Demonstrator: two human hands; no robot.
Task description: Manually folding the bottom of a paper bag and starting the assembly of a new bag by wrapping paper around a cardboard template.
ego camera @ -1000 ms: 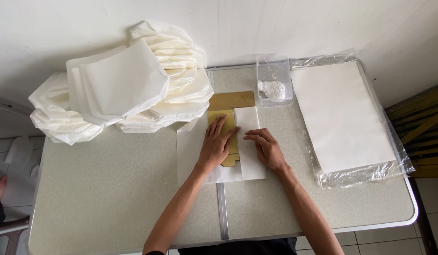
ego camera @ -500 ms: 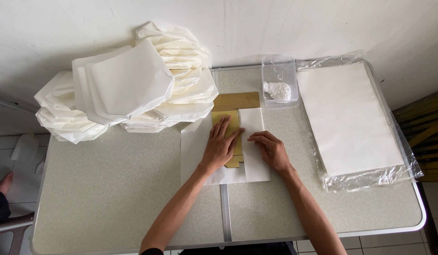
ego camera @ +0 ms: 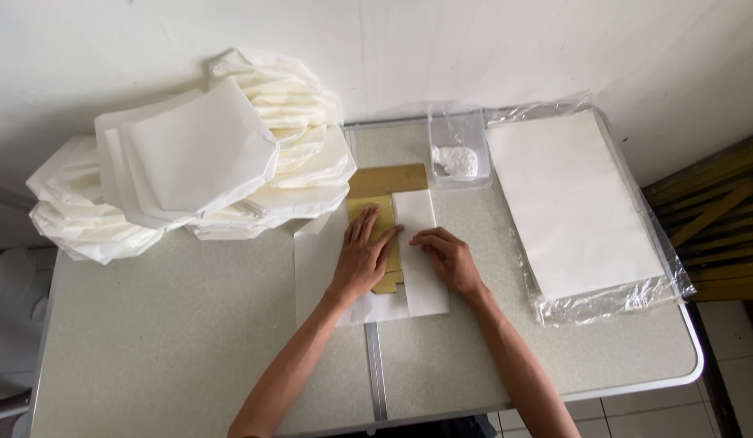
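Note:
A white paper sheet [ego camera: 315,268] lies in the middle of the table with a golden-brown card template [ego camera: 386,180] on it. The sheet's right part is folded over the template as a flap [ego camera: 423,284]. My left hand [ego camera: 362,258] lies flat on the template and sheet, fingers spread. My right hand [ego camera: 446,259] presses down on the folded flap, its fingertips touching those of the left hand.
A tall pile of folded white paper bags [ego camera: 190,162] fills the table's far left. A clear plastic tub [ego camera: 457,146] with white paste stands behind the sheet. A stack of white sheets in clear plastic wrap [ego camera: 579,203] lies at right. The wall runs along the far edge.
Both hands stay on the sheet and template, with only slight shifts of the fingers. The view has drifted a little.

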